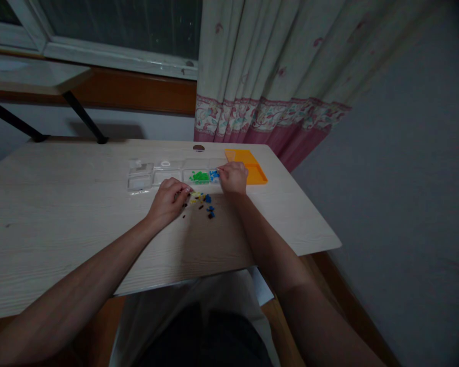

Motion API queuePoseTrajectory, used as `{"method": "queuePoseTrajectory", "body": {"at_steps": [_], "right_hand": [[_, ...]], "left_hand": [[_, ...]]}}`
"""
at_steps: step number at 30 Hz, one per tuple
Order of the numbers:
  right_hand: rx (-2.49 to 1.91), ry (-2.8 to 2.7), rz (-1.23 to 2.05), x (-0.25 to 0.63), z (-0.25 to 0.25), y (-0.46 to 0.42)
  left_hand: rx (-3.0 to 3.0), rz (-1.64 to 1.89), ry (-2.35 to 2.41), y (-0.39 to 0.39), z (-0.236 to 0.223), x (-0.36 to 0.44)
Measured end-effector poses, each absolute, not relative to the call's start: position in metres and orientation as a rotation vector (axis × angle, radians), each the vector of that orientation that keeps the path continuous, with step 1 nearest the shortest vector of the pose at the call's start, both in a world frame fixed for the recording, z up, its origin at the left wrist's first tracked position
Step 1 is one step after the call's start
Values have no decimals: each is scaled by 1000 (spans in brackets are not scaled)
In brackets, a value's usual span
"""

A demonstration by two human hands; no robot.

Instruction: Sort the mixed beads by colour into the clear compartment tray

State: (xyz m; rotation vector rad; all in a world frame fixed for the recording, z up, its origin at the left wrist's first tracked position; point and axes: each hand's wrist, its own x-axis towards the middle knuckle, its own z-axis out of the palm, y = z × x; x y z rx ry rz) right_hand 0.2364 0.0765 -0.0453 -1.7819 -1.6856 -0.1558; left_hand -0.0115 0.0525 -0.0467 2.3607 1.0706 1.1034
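Note:
My left hand (169, 200) rests at the left of a loose pile of small pieces, its fingertips pinched together by the yellow pieces (196, 194). Whatever is between those fingertips is too small to make out. Blue pieces (208, 199) and dark brown pieces (201, 207) lie scattered beside the yellow ones on the table. Over the right end of a clear plastic compartment tray (168, 176) is my right hand (235, 178), fingers closed above blue pieces (214, 175) in a compartment; anything held there is hidden. Green pieces (200, 177) fill the neighbouring compartment.
An orange tray (257, 174) lies just right of my right hand on the pale wooden table (80, 224). A round dark spot (199, 148) shows near the back edge. A raised shelf (34, 76) on black legs stands back left; a curtain (252, 66) hangs behind.

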Motion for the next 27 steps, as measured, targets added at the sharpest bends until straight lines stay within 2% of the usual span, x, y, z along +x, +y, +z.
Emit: {"method": "queuePoseTrajectory", "body": {"at_steps": [16,27], "right_hand": [[-1792,-1677,-159,230,-49,78],[-1779,-1710,-173,227,-46,76]], "left_hand": [[2790,796,925,45,-63,-1],[2814,775,931,44,-60,-2]]}}
